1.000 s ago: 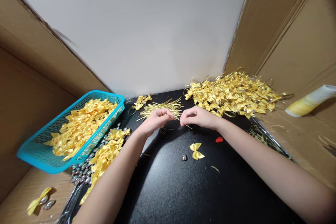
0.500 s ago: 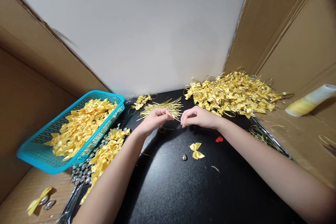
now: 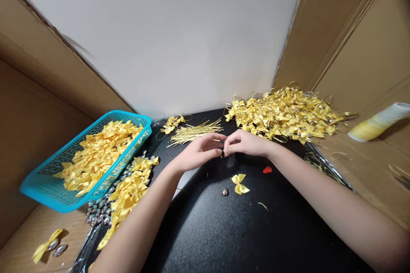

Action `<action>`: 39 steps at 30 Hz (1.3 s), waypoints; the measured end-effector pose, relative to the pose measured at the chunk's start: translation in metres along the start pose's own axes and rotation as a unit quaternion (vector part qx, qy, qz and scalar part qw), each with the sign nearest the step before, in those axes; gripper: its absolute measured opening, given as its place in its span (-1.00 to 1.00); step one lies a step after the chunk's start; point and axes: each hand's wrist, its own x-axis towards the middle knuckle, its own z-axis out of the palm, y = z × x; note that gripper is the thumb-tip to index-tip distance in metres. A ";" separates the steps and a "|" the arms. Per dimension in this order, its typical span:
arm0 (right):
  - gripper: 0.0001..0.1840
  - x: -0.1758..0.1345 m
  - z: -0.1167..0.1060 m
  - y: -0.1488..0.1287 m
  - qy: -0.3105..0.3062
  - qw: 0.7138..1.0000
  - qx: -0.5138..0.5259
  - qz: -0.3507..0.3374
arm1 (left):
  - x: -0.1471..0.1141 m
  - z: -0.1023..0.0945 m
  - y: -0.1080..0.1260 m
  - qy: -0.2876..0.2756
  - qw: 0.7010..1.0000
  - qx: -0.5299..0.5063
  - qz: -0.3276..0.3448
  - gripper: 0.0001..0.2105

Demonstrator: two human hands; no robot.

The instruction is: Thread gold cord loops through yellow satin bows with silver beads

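Observation:
My left hand (image 3: 205, 152) and my right hand (image 3: 243, 143) meet above the black tabletop (image 3: 205, 222). A thin gold cord (image 3: 222, 153) shows as a small bit between their fingertips, and most of it is hidden. My right hand pinches it with thumb and index finger. The left thumb presses at the cord from the other side, its fingers curved over toward the right hand. Nearer to me lie a yellow satin bow (image 3: 240, 184) and a silver bead (image 3: 224, 192). Straight gold cords (image 3: 195, 132) lie in a bundle behind my left hand.
At left stands a blue basket (image 3: 64, 204) of yellow bows, with silver beads (image 3: 99, 211) and loose bows (image 3: 131, 187) beside it. A heap of bows with cord loops (image 3: 285, 113) fills the back right. A red piece (image 3: 267, 170) and a yellow-white roll (image 3: 378, 123) lie at right.
The gap between my hands has closed. My left hand moved right, and the cord that was stretched between them with a hanging loop is now mostly hidden at the fingertips.

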 end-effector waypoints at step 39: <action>-0.82 -0.004 -0.006 -0.001 -0.043 0.999 -0.021 0.020 | 0.001 0.004 0.006 -0.009 0.993 0.055 -0.100 -0.88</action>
